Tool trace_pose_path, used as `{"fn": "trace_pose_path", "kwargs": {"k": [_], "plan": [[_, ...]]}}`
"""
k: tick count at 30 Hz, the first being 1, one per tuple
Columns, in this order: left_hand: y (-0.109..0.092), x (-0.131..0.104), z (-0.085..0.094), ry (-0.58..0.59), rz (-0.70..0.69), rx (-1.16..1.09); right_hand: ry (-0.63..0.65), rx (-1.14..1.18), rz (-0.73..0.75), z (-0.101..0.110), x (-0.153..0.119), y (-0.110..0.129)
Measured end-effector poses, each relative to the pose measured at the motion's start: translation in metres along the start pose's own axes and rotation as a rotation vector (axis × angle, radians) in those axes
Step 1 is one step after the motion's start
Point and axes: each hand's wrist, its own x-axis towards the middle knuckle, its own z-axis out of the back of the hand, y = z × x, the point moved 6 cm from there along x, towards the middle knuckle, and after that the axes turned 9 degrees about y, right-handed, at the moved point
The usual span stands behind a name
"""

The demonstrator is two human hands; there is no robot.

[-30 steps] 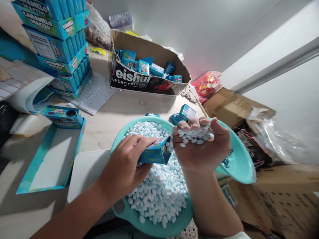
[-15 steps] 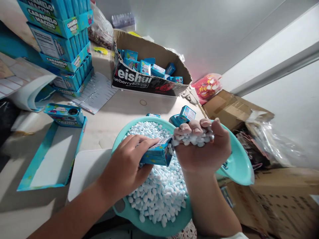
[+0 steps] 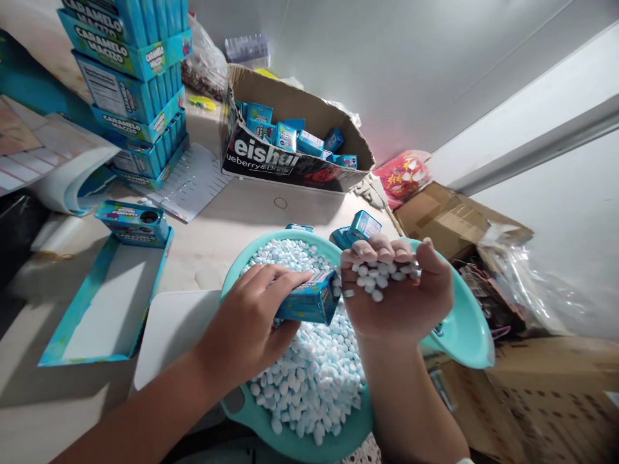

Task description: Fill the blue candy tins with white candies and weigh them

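Note:
Over a turquoise bowl (image 3: pixel 348 428) full of pale blue and white candies (image 3: pixel 309 380), my left hand (image 3: pixel 251 316) grips a small blue box (image 3: pixel 309 303). The box lies on its side, with its open end facing right and a few candies at its mouth. Against that end, my right hand (image 3: pixel 399 290) is turned palm up with curled fingers, cupping a small heap of candies (image 3: pixel 377 277). Some of the bowl's contents are hidden under the hands and the box.
A cardboard box (image 3: pixel 300 171) of blue packs stands at the back, beside stacked blue display boxes (image 3: pixel 140 122) on the left. A shallow blue tray (image 3: pixel 104 303) holds one pack. Behind my right hand is another turquoise bowl (image 3: pixel 471 328); cartons (image 3: pixel 556 380) stand at the right.
My right hand holds fewer candies and more of its palm shows. The small box stays in my left hand at the bowl. The whole view has shifted slightly.

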Motion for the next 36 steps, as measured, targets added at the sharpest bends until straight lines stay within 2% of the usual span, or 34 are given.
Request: {"fn": "trace_pose_path", "kwargs": {"k": [5,12,19,28,33,36], "plan": [[-0.001,0.000,0.001,0.001,0.006,0.012,0.029,-0.026,0.014,-0.002,-0.001,0.001],[-0.001,0.001,0.001,-0.008,-0.010,0.007,0.005,-0.085,0.063,-0.003,0.001,0.002],[-0.002,0.000,0.001,-0.013,-0.020,0.012,0.064,-0.098,0.075,-0.008,0.002,0.002],[-0.001,0.000,0.005,-0.114,0.042,-0.006,0.055,-0.365,0.198,-0.009,0.005,0.006],[0.001,0.000,0.006,-0.128,0.064,-0.003,0.094,-0.659,0.060,-0.007,0.004,-0.005],[0.002,-0.001,0.008,-0.168,0.080,0.002,0.109,-0.821,0.040,-0.006,0.004,-0.006]]}}
